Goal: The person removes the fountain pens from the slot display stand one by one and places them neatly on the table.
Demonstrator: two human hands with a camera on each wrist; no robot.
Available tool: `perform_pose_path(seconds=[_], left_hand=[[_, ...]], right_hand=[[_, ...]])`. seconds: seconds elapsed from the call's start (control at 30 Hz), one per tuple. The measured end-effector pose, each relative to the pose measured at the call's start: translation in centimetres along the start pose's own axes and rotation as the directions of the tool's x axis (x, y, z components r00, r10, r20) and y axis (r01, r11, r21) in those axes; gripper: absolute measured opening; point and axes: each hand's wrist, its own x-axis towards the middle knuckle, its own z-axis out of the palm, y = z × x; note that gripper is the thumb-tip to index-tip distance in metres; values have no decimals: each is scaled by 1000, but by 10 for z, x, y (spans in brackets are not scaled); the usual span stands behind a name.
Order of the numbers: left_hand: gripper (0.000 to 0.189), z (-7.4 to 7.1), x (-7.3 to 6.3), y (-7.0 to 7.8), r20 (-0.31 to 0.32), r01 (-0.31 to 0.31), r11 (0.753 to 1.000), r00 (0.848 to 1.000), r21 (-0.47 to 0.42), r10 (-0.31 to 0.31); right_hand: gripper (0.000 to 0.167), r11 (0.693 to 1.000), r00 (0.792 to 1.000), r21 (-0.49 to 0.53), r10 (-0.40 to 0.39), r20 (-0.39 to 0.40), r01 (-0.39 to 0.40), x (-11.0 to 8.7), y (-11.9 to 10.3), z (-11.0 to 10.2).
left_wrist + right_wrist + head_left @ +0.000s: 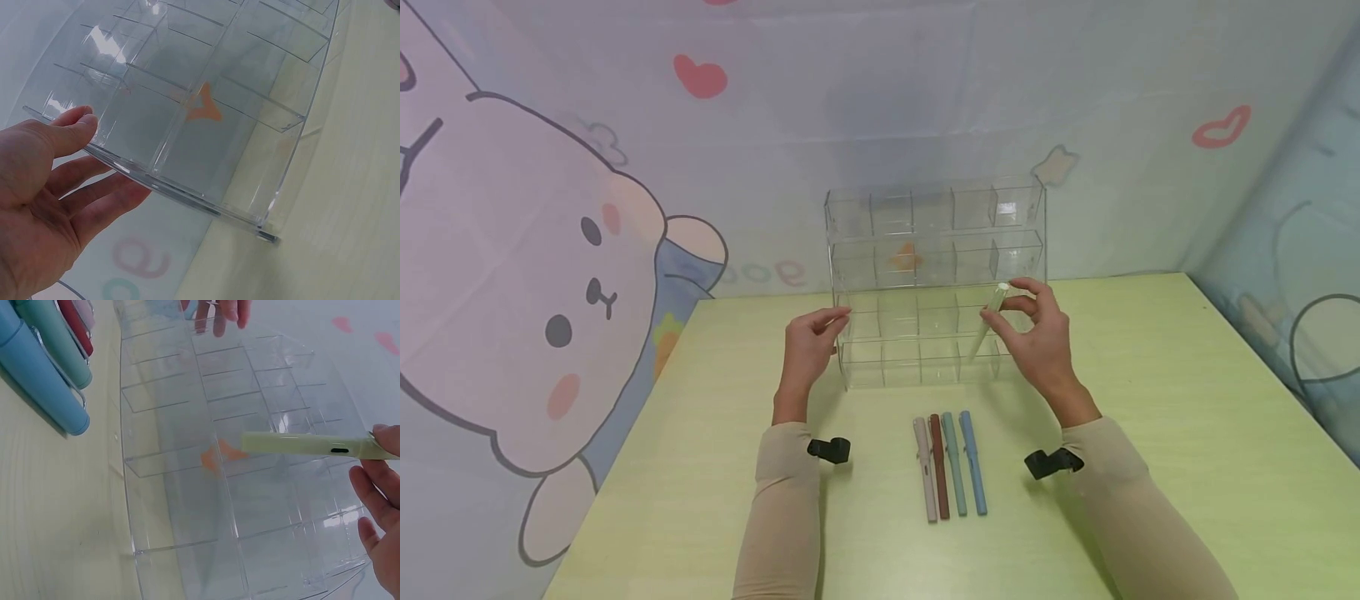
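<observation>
A clear acrylic display rack point(936, 325) with several tiers of small compartments stands at the back of the table. My left hand point(56, 181) grips the rack's left side edge, thumb on the inner side and fingers behind. Between thumb and fingers, my right hand point(1036, 329) pinches a pale green pen point(294, 444) near its upper end. In the head view the pen slants downward in front of the rack's right half, its lower end overlapping the bottom tiers.
Four capped pens lie side by side in front of the rack: a beige pen point(926, 471), a brown-red pen point(939, 467), a green pen point(954, 463) and a blue pen point(973, 462). A printed cloth point(775, 125) hangs behind the table point(662, 500).
</observation>
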Motion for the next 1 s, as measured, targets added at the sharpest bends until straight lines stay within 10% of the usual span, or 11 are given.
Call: perform_pose_path(seconds=[0.37,1.0], left_hand=[[21,0,1,1,2,14,1000,1000,-9,-14],[21,0,0,0,-2,4,1000,1000,2,-4]], right_hand=[[44,998,996,12,-55,-75,57,1,0,-1],[43,993,1000,118,24,16,-26,3,-1,-7]])
